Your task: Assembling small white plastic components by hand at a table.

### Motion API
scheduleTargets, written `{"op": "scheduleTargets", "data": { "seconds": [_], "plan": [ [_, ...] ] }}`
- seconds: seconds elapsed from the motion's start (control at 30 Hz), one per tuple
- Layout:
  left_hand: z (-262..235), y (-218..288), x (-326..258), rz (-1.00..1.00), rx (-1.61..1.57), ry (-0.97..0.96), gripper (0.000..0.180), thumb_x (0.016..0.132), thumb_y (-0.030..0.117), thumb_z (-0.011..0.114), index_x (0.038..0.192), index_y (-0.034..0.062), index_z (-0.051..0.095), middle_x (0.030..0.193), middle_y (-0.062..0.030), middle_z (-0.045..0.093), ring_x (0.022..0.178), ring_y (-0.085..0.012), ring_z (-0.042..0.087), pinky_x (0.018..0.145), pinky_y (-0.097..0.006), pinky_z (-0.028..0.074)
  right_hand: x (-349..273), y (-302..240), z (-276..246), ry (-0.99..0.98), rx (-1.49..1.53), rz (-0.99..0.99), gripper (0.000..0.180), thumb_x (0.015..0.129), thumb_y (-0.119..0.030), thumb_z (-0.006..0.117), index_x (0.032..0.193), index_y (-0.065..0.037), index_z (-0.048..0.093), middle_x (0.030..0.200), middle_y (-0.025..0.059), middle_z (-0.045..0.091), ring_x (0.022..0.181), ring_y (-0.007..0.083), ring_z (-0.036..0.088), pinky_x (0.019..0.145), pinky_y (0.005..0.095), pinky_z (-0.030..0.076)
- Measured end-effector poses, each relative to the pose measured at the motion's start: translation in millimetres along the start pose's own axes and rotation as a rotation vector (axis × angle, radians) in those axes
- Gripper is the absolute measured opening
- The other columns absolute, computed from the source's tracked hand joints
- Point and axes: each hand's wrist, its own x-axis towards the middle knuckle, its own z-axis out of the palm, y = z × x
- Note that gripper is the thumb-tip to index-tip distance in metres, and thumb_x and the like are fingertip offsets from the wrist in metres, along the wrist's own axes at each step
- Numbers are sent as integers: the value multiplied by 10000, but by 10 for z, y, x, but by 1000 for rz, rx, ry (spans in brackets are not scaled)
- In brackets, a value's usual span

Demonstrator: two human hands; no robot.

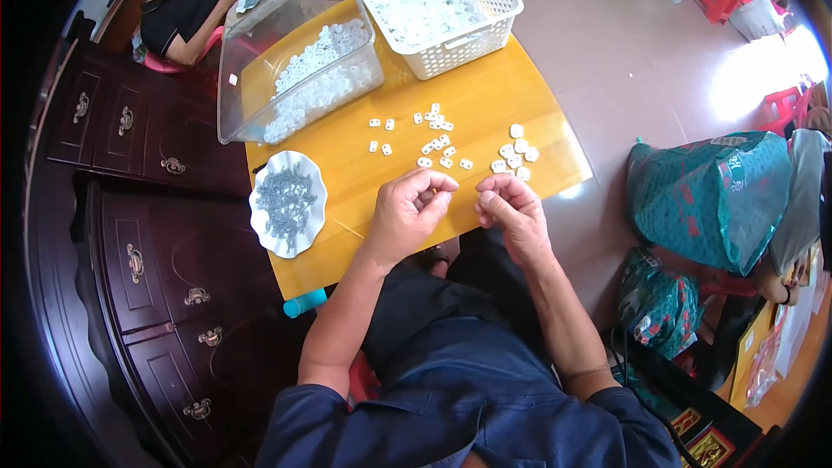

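Observation:
My left hand [411, 211] hovers over the near edge of the yellow table [511, 95], its fingers curled and pinched around something small that I cannot make out. My right hand [511, 208] is beside it, fingers curled shut, the fingertips of both hands almost touching. Just beyond the hands lie several small white plastic pieces [438, 143] scattered on the table, with a tighter cluster of white pieces [516, 160] to the right. A white scalloped dish [263, 217] with small grey metal parts sits left of my left hand.
A clear plastic bin [295, 52] with white pieces and a white perforated basket [442, 4] stand at the far end. Another person [186, 9] sits at the far left. Dark wooden drawers [139, 208] line the left; green sacks [711, 195] lie on the floor at right.

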Motion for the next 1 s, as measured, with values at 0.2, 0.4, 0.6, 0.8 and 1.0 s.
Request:
{"op": "scheduleTargets", "data": {
  "seconds": [0.2, 0.4, 0.6, 0.8, 1.0],
  "plan": [
    [65, -15, -30, 29, -26, -1, 121, 884, -33, 685, 1002, -16, 710, 882, -59, 702, 703, -85, 645, 629, -236, 524, -15, -10, 30, 0, -18, -4, 142, 986, -119, 680, 1102, -37, 678, 891, 33, 697, 770, 92, 625, 718, 232, 516],
    [38, -16, -40, -36, -151, -9, 80, 927, -24, 676, 999, -20, 709, 886, -54, 702, 756, -88, 645, 675, -237, 511, -26, -70, 57, -7, -59, 32, 228, 988, -120, 683, 1190, -16, 669, 1006, 58, 739, 873, 100, 666, 790, 246, 530],
    [34, -2, 3, 89, -172, 20, 70, 971, -1, 652, 1019, -18, 700, 912, -5, 633, 699, -44, 553, 629, -194, 467, -1, 19, 15, -24, -95, -24, 171, 1018, -124, 643, 1145, -19, 690, 993, 42, 736, 861, 91, 669, 784, 248, 547],
    [42, -6, 4, 92, -165, 7, 82, 962, -29, 640, 1016, -20, 702, 968, -19, 635, 727, -41, 560, 629, -190, 466, -14, 20, 65, -29, -172, -65, 149, 1023, -126, 635, 1091, -13, 705, 973, 28, 727, 857, 83, 662, 787, 242, 549],
    [73, -32, -12, 72, -211, 20, 130, 949, -65, 625, 1041, -22, 706, 975, -15, 658, 729, -34, 565, 643, -184, 470, -28, 17, 68, 17, -217, -57, 178, 1019, -100, 638, 1145, -1, 715, 953, 34, 723, 843, 83, 655, 778, 234, 543]
  ]
}}
